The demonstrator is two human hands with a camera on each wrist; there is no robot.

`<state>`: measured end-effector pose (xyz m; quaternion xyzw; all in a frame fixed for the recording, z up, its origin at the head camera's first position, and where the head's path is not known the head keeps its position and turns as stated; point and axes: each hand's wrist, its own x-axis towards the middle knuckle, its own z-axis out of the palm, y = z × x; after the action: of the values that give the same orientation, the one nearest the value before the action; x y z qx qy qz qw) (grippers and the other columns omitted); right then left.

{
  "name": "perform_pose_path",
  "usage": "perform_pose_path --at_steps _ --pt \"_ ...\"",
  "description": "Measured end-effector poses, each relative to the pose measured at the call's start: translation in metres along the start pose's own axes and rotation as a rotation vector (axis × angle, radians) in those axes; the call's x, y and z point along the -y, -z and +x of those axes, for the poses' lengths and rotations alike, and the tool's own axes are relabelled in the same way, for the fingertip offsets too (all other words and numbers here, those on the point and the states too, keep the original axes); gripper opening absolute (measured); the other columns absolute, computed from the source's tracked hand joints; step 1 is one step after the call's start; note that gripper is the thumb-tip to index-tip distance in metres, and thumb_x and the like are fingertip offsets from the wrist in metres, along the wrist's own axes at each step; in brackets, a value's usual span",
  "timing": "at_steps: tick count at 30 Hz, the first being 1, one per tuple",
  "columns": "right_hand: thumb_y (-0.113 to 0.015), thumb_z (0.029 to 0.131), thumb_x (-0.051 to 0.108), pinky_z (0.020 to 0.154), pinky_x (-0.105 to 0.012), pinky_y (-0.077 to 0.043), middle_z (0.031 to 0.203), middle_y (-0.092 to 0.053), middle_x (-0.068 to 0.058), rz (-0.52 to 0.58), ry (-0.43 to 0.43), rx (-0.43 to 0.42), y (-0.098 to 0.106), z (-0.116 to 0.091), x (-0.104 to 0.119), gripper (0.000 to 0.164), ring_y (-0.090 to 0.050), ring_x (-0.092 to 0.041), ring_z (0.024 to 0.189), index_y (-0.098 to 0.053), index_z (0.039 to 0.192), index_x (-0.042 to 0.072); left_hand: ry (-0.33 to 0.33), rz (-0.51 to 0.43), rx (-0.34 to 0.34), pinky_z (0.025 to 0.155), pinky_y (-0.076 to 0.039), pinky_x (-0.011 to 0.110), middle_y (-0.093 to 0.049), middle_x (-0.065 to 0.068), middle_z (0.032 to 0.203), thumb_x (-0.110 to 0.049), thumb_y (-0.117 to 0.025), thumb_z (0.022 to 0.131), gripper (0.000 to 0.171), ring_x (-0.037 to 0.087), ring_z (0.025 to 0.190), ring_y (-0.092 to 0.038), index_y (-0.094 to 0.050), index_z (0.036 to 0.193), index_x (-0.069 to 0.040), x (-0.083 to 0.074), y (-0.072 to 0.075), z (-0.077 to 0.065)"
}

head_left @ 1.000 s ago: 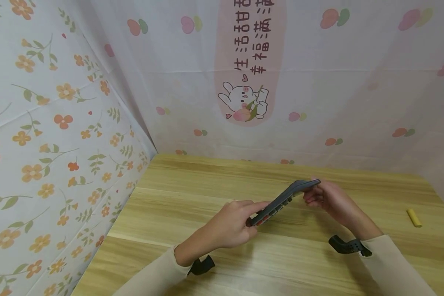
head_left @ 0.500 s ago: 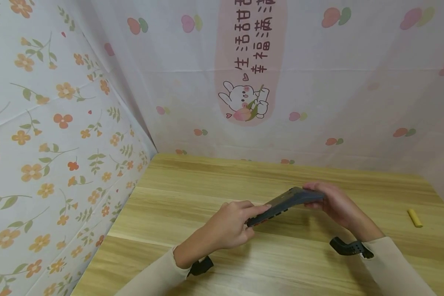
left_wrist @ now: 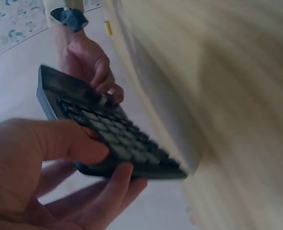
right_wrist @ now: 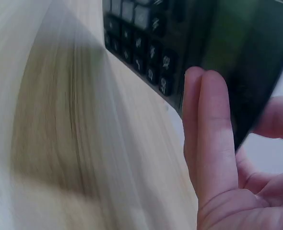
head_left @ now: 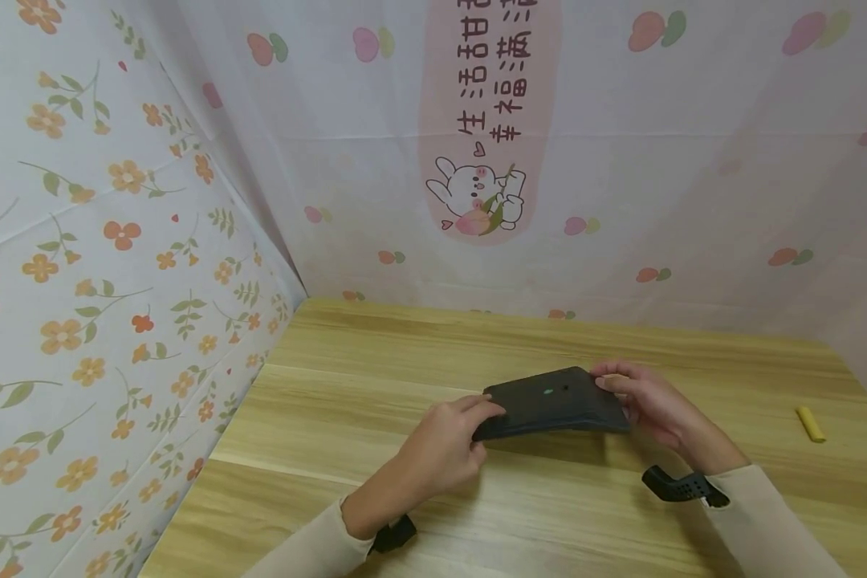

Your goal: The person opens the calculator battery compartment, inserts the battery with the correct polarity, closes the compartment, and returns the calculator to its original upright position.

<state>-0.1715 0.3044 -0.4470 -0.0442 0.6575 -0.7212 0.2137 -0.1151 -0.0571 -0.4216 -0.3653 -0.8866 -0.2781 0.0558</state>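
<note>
A black calculator (head_left: 542, 405) is held above the table between both hands, its dark back turned up in the head view. My left hand (head_left: 444, 437) pinches its left end, thumb over the keys (left_wrist: 117, 136) and fingers behind in the left wrist view. At the other end my right hand (head_left: 650, 401) grips the screen side. In the right wrist view two fingers (right_wrist: 213, 129) lie across the front beside the screen (right_wrist: 230, 33), with another part of the hand behind the case. The keys face down, hidden from the head view.
A small yellow cylinder (head_left: 810, 424) lies on the wooden table (head_left: 376, 345) at the right. Patterned cloth (head_left: 621, 160) hangs behind the table's back edge, and flowered cloth (head_left: 116, 321) runs along the left side. Dark straps (head_left: 682, 486) sit on both wrists.
The calculator has turned from edge-on, with keys partly showing, to its back facing up. My right hand has shifted its hold along the far end and moved slightly lower.
</note>
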Motion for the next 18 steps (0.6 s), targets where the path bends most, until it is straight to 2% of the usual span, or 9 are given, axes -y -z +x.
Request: perform_pose_path --at_steps 4,6,7,9,11,14,15,16,18 --pt "-0.051 0.114 -0.001 0.081 -0.028 -0.063 0.107 -0.075 -0.004 0.104 0.0 0.089 0.002 0.0 -0.007 0.015 -0.076 -0.013 0.091 -0.057 0.126 0.007 0.101 -0.097 -0.051 0.051 -0.028 0.015 -0.065 0.029 0.145 0.018 -0.069 0.084 0.047 0.002 0.038 -0.04 -0.076 0.126 -0.002 0.003 -0.007 -0.004" --pt "-0.05 0.114 -0.002 0.084 -0.03 -0.063 0.109 -0.072 -0.005 0.111 0.003 0.119 0.003 0.0 -0.01 0.017 -0.076 -0.015 0.094 -0.053 0.128 0.007 0.144 -0.127 -0.073 0.052 -0.028 0.016 -0.064 0.03 0.147 0.02 -0.068 0.082 0.048 0.005 0.047 -0.056 -0.077 0.124 -0.002 0.005 -0.011 -0.005" --pt "-0.051 0.114 -0.002 0.085 -0.031 -0.063 0.109 -0.071 -0.005 0.104 0.003 0.125 0.002 0.0 -0.011 0.017 -0.075 -0.015 0.094 -0.051 0.129 0.007 0.161 -0.142 -0.08 0.052 -0.03 0.016 -0.064 0.03 0.147 0.021 -0.067 0.081 0.049 0.01 0.055 -0.066 -0.077 0.124 -0.003 0.007 -0.012 -0.005" --pt "-0.051 0.114 -0.002 0.085 -0.032 -0.063 0.109 -0.069 -0.005 0.082 0.007 0.128 0.002 0.001 -0.014 0.019 -0.075 -0.016 0.095 -0.048 0.131 0.007 0.185 -0.159 -0.093 0.058 -0.039 0.018 -0.064 0.03 0.147 0.021 -0.067 0.08 0.051 0.025 0.086 -0.08 -0.077 0.124 -0.004 0.009 -0.015 -0.006" --pt "-0.052 0.114 -0.002 0.085 -0.033 -0.063 0.111 -0.069 -0.005 0.076 0.01 0.128 0.001 0.002 -0.016 0.021 -0.075 -0.017 0.096 -0.045 0.132 0.006 0.215 -0.181 -0.087 0.064 -0.044 0.021 -0.064 0.029 0.148 0.019 -0.068 0.079 0.054 0.034 0.112 -0.077 -0.077 0.126 -0.005 0.012 -0.017 -0.006" --pt "-0.051 0.114 -0.003 0.085 -0.034 -0.064 0.116 -0.07 -0.006 0.089 0.017 0.132 0.0 0.003 -0.017 0.024 -0.076 -0.019 0.099 -0.043 0.135 0.005 0.25 -0.21 -0.065 0.076 -0.05 0.026 -0.064 0.026 0.15 0.017 -0.073 0.08 0.055 0.037 0.13 -0.068 -0.076 0.129 -0.007 0.015 -0.018 -0.006" --pt "-0.051 0.113 -0.004 0.086 -0.034 -0.064 0.118 -0.07 -0.007 0.094 0.02 0.136 0.0 0.003 -0.017 0.025 -0.077 -0.02 0.1 -0.042 0.135 0.005 0.26 -0.219 -0.058 0.076 -0.05 0.026 -0.065 0.025 0.148 0.016 -0.075 0.08 0.055 0.032 0.121 -0.073 -0.076 0.129 -0.007 0.016 -0.018 -0.006" --pt "-0.051 0.113 -0.004 0.086 -0.034 -0.064 0.118 -0.071 -0.007 0.095 0.022 0.139 0.0 0.003 -0.017 0.026 -0.077 -0.021 0.1 -0.042 0.136 0.005 0.273 -0.233 -0.045 0.073 -0.049 0.024 -0.073 0.022 0.137 0.015 -0.077 0.08 0.056 0.025 0.108 -0.077 -0.076 0.131 -0.008 0.017 -0.017 -0.005" --pt "-0.052 0.113 -0.004 0.086 -0.035 -0.064 0.119 -0.071 -0.007 0.093 0.028 0.145 0.0 0.003 -0.018 0.028 -0.077 -0.021 0.101 -0.041 0.137 0.005 0.287 -0.263 -0.026 0.068 -0.046 0.023 -0.078 0.014 0.107 0.013 -0.08 0.081 0.056 0.013 0.083 -0.071 -0.074 0.133 -0.007 0.019 -0.017 -0.005"
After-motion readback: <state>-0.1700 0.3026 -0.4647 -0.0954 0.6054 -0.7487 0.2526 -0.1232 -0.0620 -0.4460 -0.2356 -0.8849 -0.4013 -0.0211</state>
